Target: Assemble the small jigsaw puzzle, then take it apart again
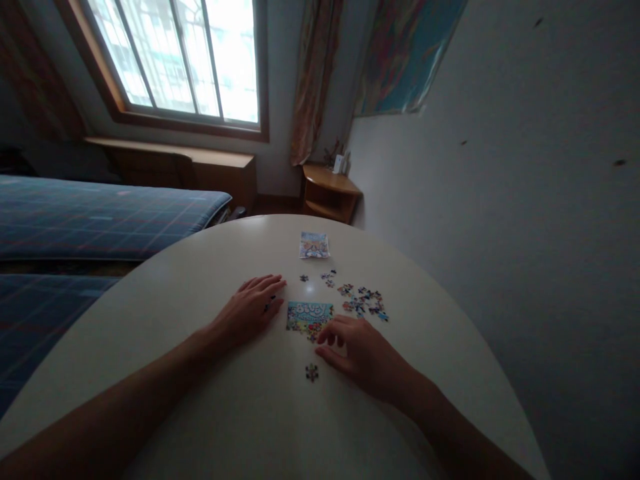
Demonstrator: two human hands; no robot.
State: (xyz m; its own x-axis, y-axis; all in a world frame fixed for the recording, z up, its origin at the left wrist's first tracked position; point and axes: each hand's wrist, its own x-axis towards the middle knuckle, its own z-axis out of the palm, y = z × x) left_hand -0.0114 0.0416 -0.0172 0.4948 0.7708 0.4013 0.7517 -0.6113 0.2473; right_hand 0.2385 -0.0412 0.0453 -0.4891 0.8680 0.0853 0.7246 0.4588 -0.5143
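Note:
A partly assembled jigsaw puzzle (309, 312) with large lettering lies on the white round table (240, 413). My left hand (257, 301) rests flat to the left of it, fingers stretched out. A dark loose piece (270, 301) shows between the left thumb and fingers, apparently on the table. My right hand (357, 347) is at the puzzle's lower right corner. Its thumb and curled fingers come together around a small jigsaw piece (313, 338) at the bottom edge, partly hidden by the fingertips. Closer to me lies a single loose piece (311, 373).
A heap of loose pieces (367, 301) lies right of the puzzle, with a few more pieces (329, 277) behind it. Farther back is a printed picture packet (315, 245). A blue plaid mattress (100, 217) stands left, a wall (525, 233) right, and a corner shelf (330, 183) beyond.

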